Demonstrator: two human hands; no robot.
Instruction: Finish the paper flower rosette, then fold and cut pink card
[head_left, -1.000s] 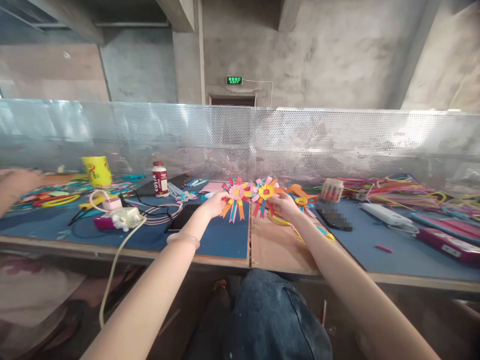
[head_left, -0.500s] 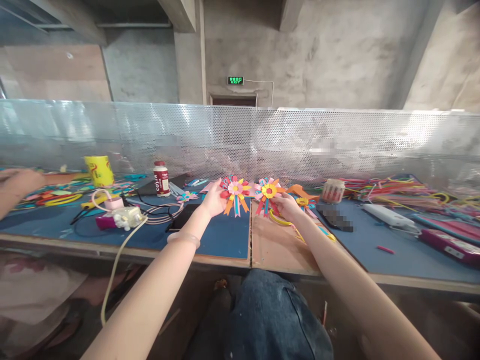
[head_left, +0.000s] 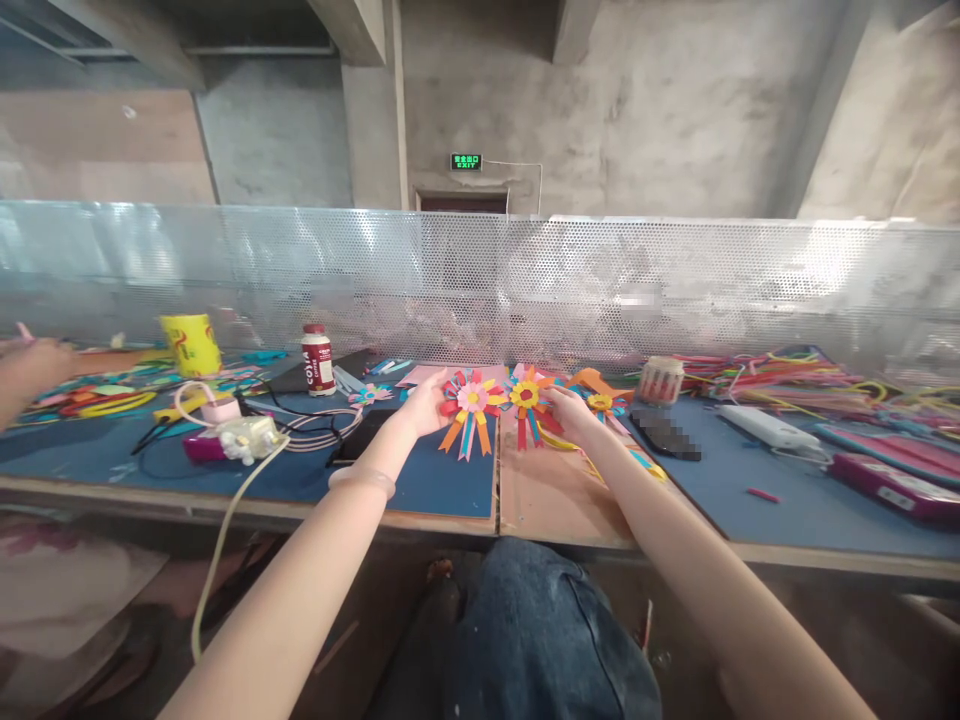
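Note:
Two colourful flower rosettes with ribbon-like tails are held side by side over the table. My left hand is closed on the left edge of a rosette with a pink flower centre, its tails orange, blue and pink. Closed on the right edge of the other, a rosette with a yellow flower and dark red middle, is my right hand. Just beyond my right hand lies an orange-and-yellow flower piece. A blue-and-pink paper flower rests left of my left hand.
On the left stand a yellow roll, a red-and-white bottle and a power adapter with cables. A phone, a clear jar, a white power strip and colourful strips lie right. Another person's hand is far left.
Both rosettes and my hands have come down slightly, the right rosette also shifting left. Both hands keep their hold. The co-worker's hand at the far left has moved a little left.

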